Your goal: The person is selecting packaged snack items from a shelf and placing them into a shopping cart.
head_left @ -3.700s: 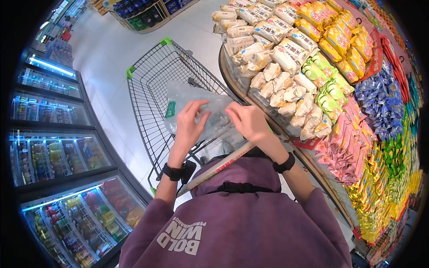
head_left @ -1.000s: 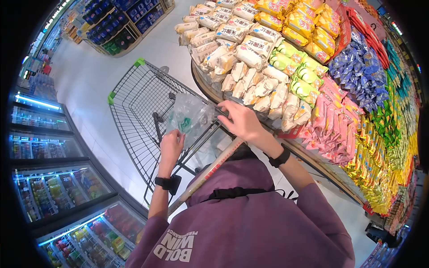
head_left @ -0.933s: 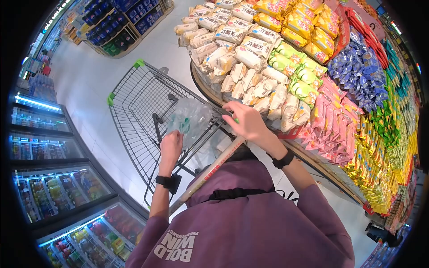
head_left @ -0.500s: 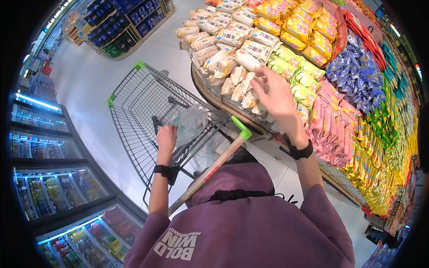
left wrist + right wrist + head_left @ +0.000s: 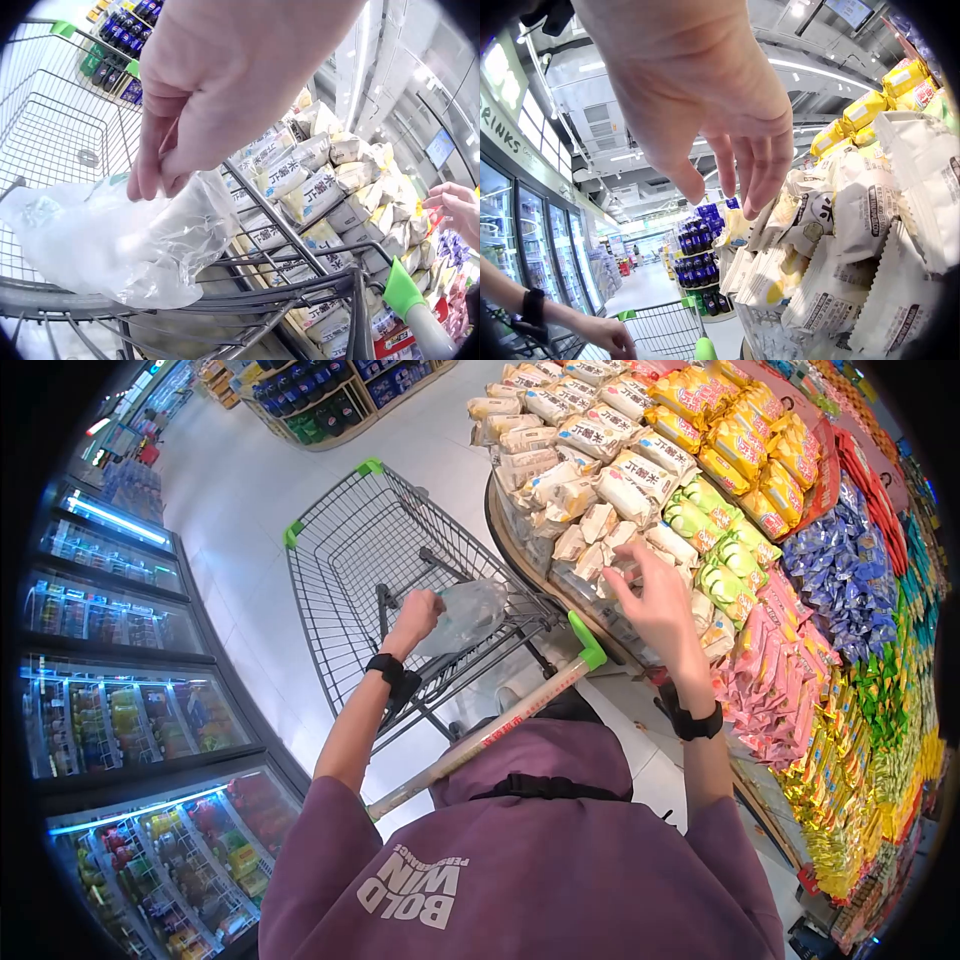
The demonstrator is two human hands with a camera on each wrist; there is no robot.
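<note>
My left hand pinches a clear plastic bag by its edge over the near end of the shopping cart. In the left wrist view the thumb and fingertips meet at the top of the bag, which hangs crumpled below them, with a bit of green print showing. My right hand hovers at the front of the snack display, over small cream-coloured snack packets. In the right wrist view its fingers are loosely bent with nothing between them, just above and beside the packets.
The cart's handle, with a green end cap, lies across my front. Yellow bags, green bags and pink packets fill the display. Glass-door coolers line the left; bottled drinks stand beyond the cart.
Both hands were at the plastic bag earlier. My right hand has left it and moved right to the cream packets, while the left keeps its pinch on the bag.
</note>
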